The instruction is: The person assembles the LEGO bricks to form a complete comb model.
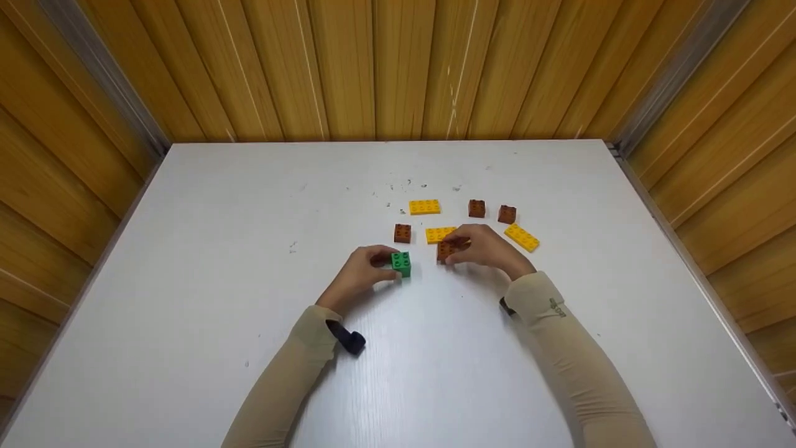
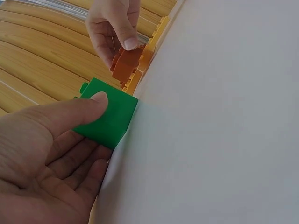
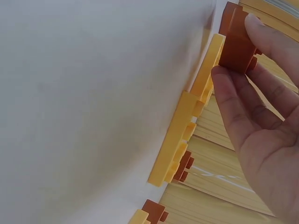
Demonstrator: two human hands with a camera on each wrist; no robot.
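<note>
Left hand: the left hand [image 1: 365, 266] pinches a green, square-topped studded plastic brick [image 1: 401, 264]; grip narrow, thumb on one face, fingers at the opposite side.
Green brick: on the white tabletop [image 1: 186, 280], left of the right hand's brick, studs up in the head view.
Right hand: the right hand [image 1: 485, 246] holds a reddish-brown studded plastic brick [image 1: 444, 250] between thumb and fingers; grip narrow.
Held brown brick: just on the near side of a flat yellow oblong studded plate [image 1: 438, 234]; whether it touches the tabletop cannot be told.
Near yellow plate: on the tabletop, its right end partly covered by the right hand.
Loose brown bricks: one [image 1: 402, 233] beyond the green brick; two [image 1: 477, 208] [image 1: 507, 214] close together, beyond the right hand.
Other yellow plates: one [image 1: 425, 207] farther back; one [image 1: 522, 238] lying diagonally, right of the right hand.
Sleeves: beige, black band visible at the left wrist [image 1: 346, 338].
Surround: wood-patterned panels [image 1: 398, 68] behind and at both sides.
</note>
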